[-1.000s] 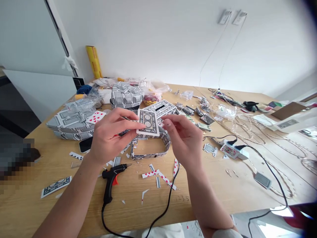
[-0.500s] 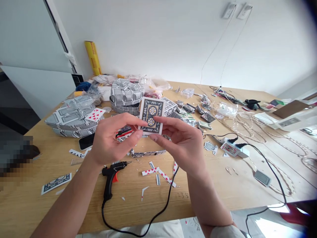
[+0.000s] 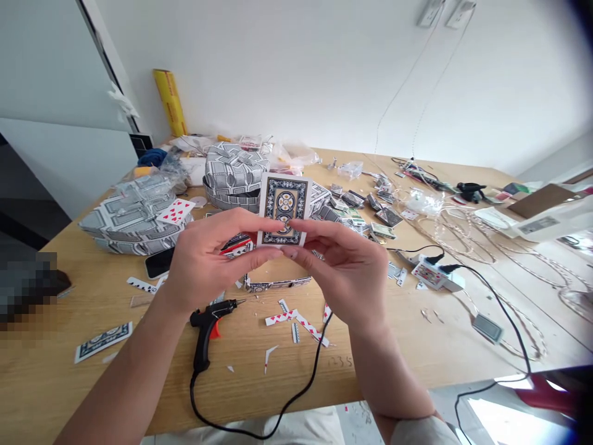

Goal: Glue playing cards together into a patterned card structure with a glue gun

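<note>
Held up over the table is a playing card (image 3: 285, 201), its dark blue and gold patterned back toward me. My left hand (image 3: 215, 256) pinches its lower left part between thumb and index finger. At the lower right, my right hand (image 3: 343, 266) grips the same card in the same way, and the fingertips of both hands nearly meet. Behind and below the card stands a low frame made of cards (image 3: 278, 284), partly hidden by my hands. A black glue gun (image 3: 206, 334) with an orange trigger lies on the table below my left hand.
Card-covered boxes (image 3: 132, 222) stand at the left and back, a hearts card on one. Cut card strips (image 3: 296, 321) lie in front. The glue gun's black cable (image 3: 296, 402) loops along the near edge. Folded card pieces (image 3: 354, 201), a power strip (image 3: 435, 275) and coiled cords (image 3: 500, 247) lie right.
The card has come more upright and slightly higher. My left thumb and fingertips have shifted right along its lower edge, closer to my right hand. The view has moved slightly.
</note>
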Demonstrator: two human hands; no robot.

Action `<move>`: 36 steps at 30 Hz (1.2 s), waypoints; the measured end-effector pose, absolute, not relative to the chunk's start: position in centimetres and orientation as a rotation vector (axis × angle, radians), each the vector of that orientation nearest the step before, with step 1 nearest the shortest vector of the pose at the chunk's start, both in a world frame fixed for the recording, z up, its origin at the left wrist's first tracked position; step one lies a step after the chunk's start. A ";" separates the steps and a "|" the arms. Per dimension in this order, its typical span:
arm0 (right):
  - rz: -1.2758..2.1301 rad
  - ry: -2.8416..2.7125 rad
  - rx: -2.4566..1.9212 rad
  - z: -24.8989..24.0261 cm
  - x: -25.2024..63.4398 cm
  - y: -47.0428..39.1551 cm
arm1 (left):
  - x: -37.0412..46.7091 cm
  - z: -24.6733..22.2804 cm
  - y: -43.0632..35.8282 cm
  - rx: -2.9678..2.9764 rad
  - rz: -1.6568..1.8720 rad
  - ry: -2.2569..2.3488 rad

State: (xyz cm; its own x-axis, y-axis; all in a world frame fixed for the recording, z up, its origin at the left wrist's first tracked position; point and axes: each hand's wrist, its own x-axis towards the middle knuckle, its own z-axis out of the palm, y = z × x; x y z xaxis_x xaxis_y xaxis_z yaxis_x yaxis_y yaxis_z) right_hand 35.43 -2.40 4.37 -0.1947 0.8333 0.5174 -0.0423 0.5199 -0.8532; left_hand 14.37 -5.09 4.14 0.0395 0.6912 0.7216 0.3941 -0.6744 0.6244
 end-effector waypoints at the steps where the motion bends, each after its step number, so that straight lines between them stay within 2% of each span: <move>1: 0.912 -1.567 -0.701 4.3 35.4 -2.4 | 14.4 4.2 -5.1 2.084 1.694 1.108; 8: 0.789 -1.652 -0.749 4.6 35.7 -2.7 | 14.5 3.9 -5.3 2.194 1.770 1.270; 28: 0.414 -1.716 -0.764 4.3 35.5 -3.2 | 14.9 4.0 -5.0 2.254 1.876 1.344; 32: 0.530 -1.766 -0.730 4.6 35.5 -2.9 | 14.9 4.0 -4.8 2.170 1.770 1.158; 36: 0.771 -1.685 -0.798 4.5 35.4 -2.5 | 15.5 3.8 -4.7 1.871 1.753 1.217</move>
State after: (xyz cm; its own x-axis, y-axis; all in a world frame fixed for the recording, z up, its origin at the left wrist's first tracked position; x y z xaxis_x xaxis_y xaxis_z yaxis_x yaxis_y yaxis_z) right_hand 35.43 -2.48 4.52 -0.2082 0.8176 0.5368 0.1286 0.5669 -0.8137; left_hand 15.48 -4.71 3.81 -0.1048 0.7373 0.6674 0.3682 -0.5947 0.7147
